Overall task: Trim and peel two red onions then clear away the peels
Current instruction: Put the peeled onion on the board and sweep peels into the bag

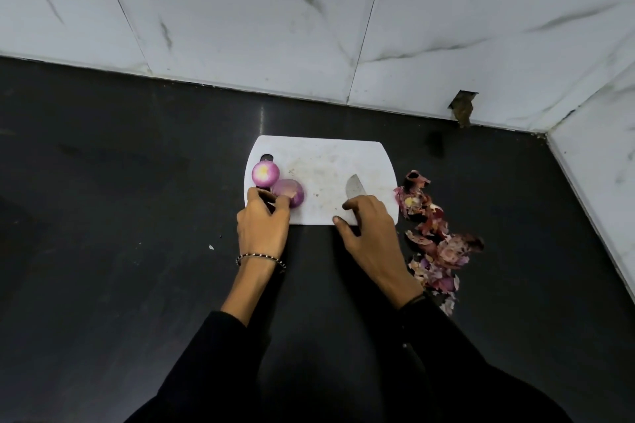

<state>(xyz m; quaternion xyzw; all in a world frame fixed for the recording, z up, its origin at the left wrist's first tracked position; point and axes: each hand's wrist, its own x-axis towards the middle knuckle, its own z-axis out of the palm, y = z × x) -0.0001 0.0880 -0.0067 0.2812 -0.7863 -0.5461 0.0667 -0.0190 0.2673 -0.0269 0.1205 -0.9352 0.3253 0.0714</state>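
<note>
Your left grip (263,221) pinches the nearer peeled onion (290,191) at the left of the board (326,161), just beside the second onion (264,173). Your right grip (371,227) holds the knife (354,186). Clearing the peels (433,237) heaped on the counter (137,216) knife-in-hand risks scattering them or nicking fingers.

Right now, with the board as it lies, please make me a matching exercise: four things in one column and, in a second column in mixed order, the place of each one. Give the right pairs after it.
Things
1. peeled onions
2. knife
3. onion peels
4. bracelet

Places
a. on the dark counter, right of the cutting board
b. on the left wrist
c. on the board's left part, by the left hand
d. under the right hand, blade on the board

Pairs: 1-c, 2-d, 3-a, 4-b
</note>
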